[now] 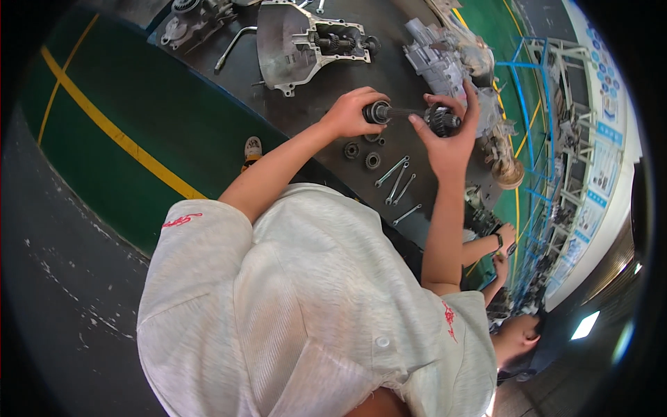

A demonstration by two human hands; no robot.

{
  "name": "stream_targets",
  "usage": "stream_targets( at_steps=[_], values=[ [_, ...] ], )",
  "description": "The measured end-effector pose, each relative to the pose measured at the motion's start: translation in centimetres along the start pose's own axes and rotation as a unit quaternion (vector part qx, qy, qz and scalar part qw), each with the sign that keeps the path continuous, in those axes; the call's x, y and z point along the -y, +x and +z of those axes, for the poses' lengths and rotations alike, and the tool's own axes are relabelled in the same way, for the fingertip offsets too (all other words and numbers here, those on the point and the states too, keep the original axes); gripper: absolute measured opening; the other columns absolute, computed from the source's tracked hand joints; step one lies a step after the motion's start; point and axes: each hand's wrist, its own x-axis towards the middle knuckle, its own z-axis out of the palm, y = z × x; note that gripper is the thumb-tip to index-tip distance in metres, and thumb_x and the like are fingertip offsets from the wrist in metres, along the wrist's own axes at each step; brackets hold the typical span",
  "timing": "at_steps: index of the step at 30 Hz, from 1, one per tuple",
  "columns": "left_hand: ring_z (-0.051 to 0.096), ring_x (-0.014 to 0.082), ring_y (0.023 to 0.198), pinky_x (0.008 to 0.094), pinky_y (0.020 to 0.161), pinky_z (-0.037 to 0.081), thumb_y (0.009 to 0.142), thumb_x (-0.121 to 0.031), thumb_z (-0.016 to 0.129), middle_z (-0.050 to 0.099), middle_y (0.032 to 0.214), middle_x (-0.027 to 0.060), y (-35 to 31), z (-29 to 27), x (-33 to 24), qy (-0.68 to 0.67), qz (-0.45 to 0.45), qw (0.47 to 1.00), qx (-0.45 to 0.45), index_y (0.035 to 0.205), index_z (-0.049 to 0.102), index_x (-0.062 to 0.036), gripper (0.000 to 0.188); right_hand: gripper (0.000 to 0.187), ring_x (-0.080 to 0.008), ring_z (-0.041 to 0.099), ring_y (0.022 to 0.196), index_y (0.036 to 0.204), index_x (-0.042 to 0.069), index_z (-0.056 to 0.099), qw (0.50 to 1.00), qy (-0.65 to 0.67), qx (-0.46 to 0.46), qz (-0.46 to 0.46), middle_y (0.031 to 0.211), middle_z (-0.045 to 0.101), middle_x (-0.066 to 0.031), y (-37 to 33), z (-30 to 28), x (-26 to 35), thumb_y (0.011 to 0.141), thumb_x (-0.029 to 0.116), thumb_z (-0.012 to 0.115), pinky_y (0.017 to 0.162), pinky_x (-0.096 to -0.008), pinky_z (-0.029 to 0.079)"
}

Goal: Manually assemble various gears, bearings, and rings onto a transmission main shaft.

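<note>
A metal transmission shaft (406,112) is held roughly level above the dark workbench. My left hand (353,114) is closed around its left end, beside a ring-shaped bearing (377,112). At the other end, my right hand (451,144) curls its thumb and fingers around a toothed gear (439,121). Just below the shaft, small loose gears (372,160) lie on the bench. Several wrenches (397,182) rest nearer to me. Beyond my left hand sits an open gearbox housing (281,52) with another geared shaft (339,44) inside.
A grey gearbox casting (438,64) stands at the back right. A bent-handled wrench (235,47) and another metal assembly (186,24) are at the far left. Another person's hands (506,240) are on the right, near a blue metal frame (549,104). Yellow lines cross the green floor (104,153).
</note>
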Motion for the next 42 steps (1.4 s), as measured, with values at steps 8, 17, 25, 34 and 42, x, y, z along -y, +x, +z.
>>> stream_targets(
  at_steps=[8,17,25,34,42],
  values=[
    [0.068,0.0339,0.100,0.0427,0.087,0.056,0.063,-0.025,0.085,0.069,0.107,0.0119,-0.2,0.8,1.0,-0.013,0.020,0.999,-0.023,0.115,0.072,-0.0083,0.056,0.111,-0.0249,0.060,0.123,0.159,-0.004,0.018,0.990,0.122,-0.025,0.061,0.135,0.060,-0.0173,-3.1,6.2,-6.6,0.074,0.000,0.089,0.106,-0.0350,0.048],
    [0.068,0.0349,0.103,0.0428,0.087,0.056,0.064,-0.019,0.080,0.070,0.111,0.0127,-0.5,0.6,1.4,-0.002,0.021,0.999,-0.046,0.115,0.072,-0.0052,0.054,0.073,-0.0228,0.056,0.128,0.146,-0.005,0.046,0.973,0.149,0.059,0.168,0.139,0.056,-0.0161,-4.4,7.2,-8.8,0.081,-0.007,0.081,0.111,-0.0345,0.046],
    [0.068,0.0348,0.101,0.0428,0.087,0.056,0.065,-0.021,0.080,0.070,0.108,0.0114,-0.2,1.1,1.4,-0.008,0.023,0.998,-0.065,0.114,0.073,-0.0086,0.052,0.063,-0.0216,0.062,0.112,0.123,-0.004,0.060,0.989,0.022,0.006,0.146,0.120,0.063,-0.0140,-3.5,7.1,-10.0,0.071,0.010,0.094,0.101,-0.0333,0.050],
    [0.067,0.0355,0.100,0.0455,0.087,0.054,0.065,-0.024,0.082,0.069,0.104,0.0122,-0.3,1.6,1.7,-0.012,0.022,0.997,-0.071,0.110,0.074,-0.0095,0.048,0.057,-0.0202,0.065,0.090,0.099,-0.004,0.063,0.948,-0.264,0.050,0.171,0.092,0.069,-0.0146,-2.0,6.8,-6.5,0.074,0.038,0.093,0.083,-0.0364,0.052],
    [0.066,0.0353,0.103,0.0468,0.091,0.053,0.065,-0.025,0.083,0.069,0.107,0.0120,-0.4,2.2,1.2,-0.008,0.024,0.999,-0.040,0.110,0.073,-0.0100,0.049,0.056,-0.0204,0.064,0.103,0.121,-0.002,0.063,0.992,-0.042,0.090,0.078,0.114,0.065,-0.0107,-3.0,3.3,-10.7,0.074,0.008,0.092,0.095,-0.0324,0.052]
  ],
)
